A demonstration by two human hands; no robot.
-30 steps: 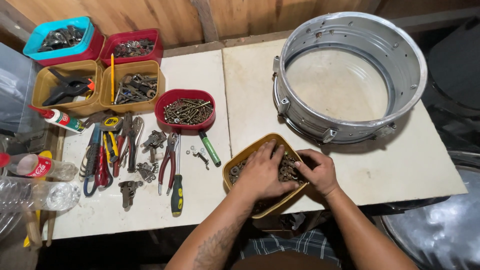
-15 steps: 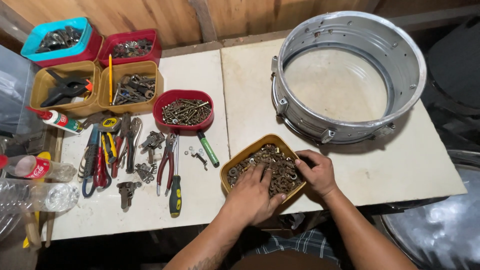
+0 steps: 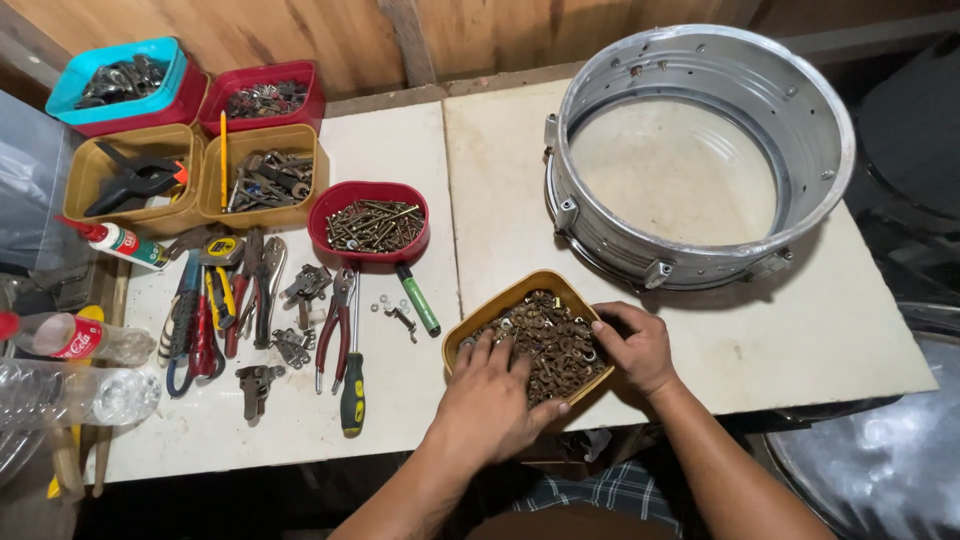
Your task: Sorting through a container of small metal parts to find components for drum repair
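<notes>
A yellow-brown tray full of small rusty nuts and washers sits at the near edge of the worktop, just in front of a large metal drum shell. The tray is oblong and lies askew: its long axis runs from the near left corner up toward the drum shell, so one short end points at the shell's lower rim.

The left hand lies palm down on the near left part of the tray, fingers spread and pressed into the hardware; whether anything is pinched under them cannot be told. The right hand rests on the tray's right rim, fingers curled loosely against the edge and the pile, holding nothing that shows.

Left of the tray, a green-handled tool lies just beside it, and beyond that a red tub of screws. Further left of the tray, pliers and cutters lie side by side, with a black-and-yellow screwdriver near them. Well away to the upper left stand two more yellow-brown bins, a red bin and a blue-topped one, all holding metal parts.

The worktop is two pale, scuffed boards butted together, the seam running just left of the drum shell. Behind it is a wall of brown wooden planks.
</notes>
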